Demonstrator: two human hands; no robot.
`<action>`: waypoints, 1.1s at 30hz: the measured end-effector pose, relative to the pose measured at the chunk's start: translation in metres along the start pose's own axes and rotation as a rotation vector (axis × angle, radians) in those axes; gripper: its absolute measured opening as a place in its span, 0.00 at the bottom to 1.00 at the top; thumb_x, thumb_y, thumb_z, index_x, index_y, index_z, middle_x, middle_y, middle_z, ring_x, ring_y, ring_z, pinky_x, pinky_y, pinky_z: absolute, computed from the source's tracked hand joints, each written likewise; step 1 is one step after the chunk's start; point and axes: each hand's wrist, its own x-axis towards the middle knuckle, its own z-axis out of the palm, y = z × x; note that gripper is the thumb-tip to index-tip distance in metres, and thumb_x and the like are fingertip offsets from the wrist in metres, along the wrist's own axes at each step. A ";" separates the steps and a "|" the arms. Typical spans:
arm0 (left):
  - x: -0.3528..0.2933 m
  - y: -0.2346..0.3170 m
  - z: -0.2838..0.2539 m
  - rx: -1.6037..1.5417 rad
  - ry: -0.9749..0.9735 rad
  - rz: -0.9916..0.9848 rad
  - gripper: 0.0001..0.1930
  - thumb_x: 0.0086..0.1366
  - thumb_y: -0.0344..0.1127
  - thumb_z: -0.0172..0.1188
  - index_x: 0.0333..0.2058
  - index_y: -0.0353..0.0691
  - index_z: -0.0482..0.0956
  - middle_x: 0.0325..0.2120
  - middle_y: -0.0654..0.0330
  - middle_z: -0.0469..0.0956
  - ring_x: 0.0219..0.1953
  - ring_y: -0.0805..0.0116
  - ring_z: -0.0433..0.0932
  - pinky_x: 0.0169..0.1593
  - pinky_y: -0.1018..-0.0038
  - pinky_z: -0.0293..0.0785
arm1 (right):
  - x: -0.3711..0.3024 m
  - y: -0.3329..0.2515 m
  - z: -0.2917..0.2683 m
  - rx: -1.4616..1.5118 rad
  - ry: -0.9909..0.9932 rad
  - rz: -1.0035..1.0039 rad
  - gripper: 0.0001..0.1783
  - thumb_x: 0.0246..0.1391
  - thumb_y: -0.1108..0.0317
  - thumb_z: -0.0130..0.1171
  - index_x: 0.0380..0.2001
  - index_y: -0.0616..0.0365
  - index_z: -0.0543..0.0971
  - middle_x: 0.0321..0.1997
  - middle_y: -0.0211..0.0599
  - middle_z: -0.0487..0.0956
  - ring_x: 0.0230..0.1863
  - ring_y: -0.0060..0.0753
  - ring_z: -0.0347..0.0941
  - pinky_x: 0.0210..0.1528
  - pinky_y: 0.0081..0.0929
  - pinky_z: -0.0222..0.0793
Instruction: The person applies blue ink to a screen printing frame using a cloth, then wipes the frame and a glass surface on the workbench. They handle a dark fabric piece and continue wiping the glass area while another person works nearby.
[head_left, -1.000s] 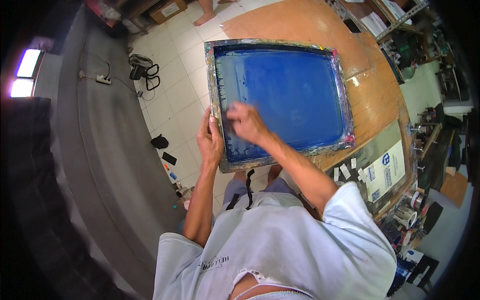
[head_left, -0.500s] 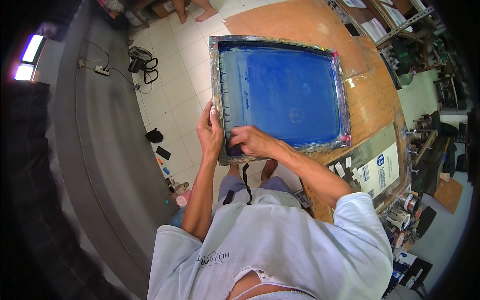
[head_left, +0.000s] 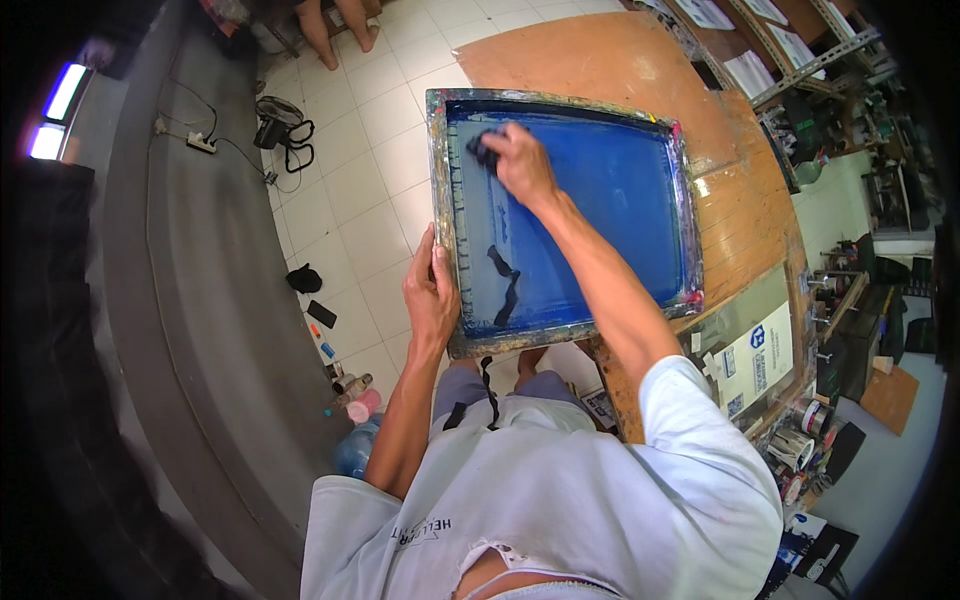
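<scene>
A screen printing frame [head_left: 690, 215] with blue mesh is tilted up in front of me, its rim smeared with dried ink. My left hand [head_left: 433, 290] grips the left rim near its lower corner, thumb on the face. Up at the mesh's far left, my right hand [head_left: 522, 165] is closed on a bunched dark cloth [head_left: 487, 148] and presses it to the mesh. Its exact shape is blurred. A wavy dark strip [head_left: 505, 285] shows at the lower left of the mesh; I cannot tell whether it lies on it or shows through.
To the right stands a wooden table [head_left: 750, 215], with a glass-like panel and printed sheet [head_left: 760, 360] nearer me. Ink cans [head_left: 795, 445] crowd its near right side. A fan [head_left: 280, 122], a phone [head_left: 321, 313] and bottles lie on the left floor. Another person's legs [head_left: 335, 30] show far off.
My right hand has moved with the cloth from the mesh's lower left corner up to its far left. The frame has shifted slightly nearer. The dark strip now shows. The other person's legs moved left.
</scene>
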 end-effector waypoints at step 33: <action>0.014 0.022 -0.022 0.166 -0.182 0.054 0.24 0.74 0.30 0.51 0.65 0.27 0.65 0.32 0.41 0.78 0.30 0.56 0.79 0.36 0.62 0.75 | 0.051 0.008 0.037 -0.222 0.586 0.463 0.12 0.46 0.70 0.65 0.37 0.59 0.85 0.32 0.48 0.81 0.35 0.54 0.79 0.39 0.47 0.74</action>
